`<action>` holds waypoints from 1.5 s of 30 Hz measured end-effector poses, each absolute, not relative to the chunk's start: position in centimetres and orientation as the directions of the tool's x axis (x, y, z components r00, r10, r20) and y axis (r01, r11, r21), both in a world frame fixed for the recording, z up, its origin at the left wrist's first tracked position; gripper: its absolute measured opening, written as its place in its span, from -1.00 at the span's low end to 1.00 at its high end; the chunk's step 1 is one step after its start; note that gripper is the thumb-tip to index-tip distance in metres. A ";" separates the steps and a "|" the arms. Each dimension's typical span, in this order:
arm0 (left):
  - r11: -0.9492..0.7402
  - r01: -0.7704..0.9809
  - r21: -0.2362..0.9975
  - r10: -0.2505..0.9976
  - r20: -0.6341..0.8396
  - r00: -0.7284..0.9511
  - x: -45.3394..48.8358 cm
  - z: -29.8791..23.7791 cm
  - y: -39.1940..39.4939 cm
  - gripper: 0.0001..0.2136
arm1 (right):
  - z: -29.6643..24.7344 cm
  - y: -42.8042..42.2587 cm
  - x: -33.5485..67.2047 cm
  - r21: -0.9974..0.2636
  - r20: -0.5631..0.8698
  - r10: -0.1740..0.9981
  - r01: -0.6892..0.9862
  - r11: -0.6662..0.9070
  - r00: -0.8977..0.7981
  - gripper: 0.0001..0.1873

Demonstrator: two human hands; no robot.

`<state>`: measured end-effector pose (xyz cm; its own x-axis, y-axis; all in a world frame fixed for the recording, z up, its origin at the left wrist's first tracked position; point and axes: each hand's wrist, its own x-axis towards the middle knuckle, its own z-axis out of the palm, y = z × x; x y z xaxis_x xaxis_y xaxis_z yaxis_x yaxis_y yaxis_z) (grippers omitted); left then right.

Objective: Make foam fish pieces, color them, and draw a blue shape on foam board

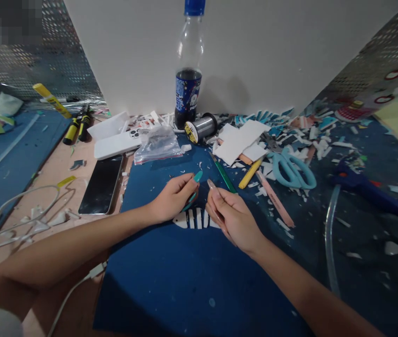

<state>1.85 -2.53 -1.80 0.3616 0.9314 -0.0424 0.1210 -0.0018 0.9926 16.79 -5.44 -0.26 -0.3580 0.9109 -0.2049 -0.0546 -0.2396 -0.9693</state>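
My left hand [176,196] is closed in a pinch, a long teal thumbnail pointing up and right. Close by on the right, my right hand [234,213] is also closed, thumb pressed against the fingers. The two hands are a small gap apart, and whatever they hold is too fine or hidden to make out. Just below and between them, a white fish-shaped piece cut in strips [191,220] lies on the blue mat [185,281]. The right hand's fingers cover part of its right end. A green pen-like tool [224,174] lies just beyond the right hand.
Behind the hands are a cola bottle [187,89], a wire spool [204,127] and a zip bag [158,145]. To the right lie blue-handled scissors [307,178], a pink cutter [275,199], a glue gun [367,187] and white scraps. A phone [102,185] rests left.
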 end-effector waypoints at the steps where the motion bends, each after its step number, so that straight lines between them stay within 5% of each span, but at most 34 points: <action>1: -0.003 0.120 0.993 0.933 -0.041 0.359 1.8 -1.8 -2.5 -0.64 | -0.2 -5.4 16.8 -0.972 -0.198 0.913 -0.046 -0.229 -0.357 -0.55; 16: 0.001 0.100 0.995 0.932 -0.037 0.361 1.8 -1.8 -2.5 -0.65 | -1.5 -5.5 17.0 -0.980 0.003 0.942 0.188 0.070 -0.336 -0.56; 45: 0.011 0.107 0.994 0.938 -0.047 0.342 1.9 -1.9 -2.5 -0.66 | -1.6 -5.4 17.1 -0.848 0.153 0.918 0.427 0.313 -0.367 -0.65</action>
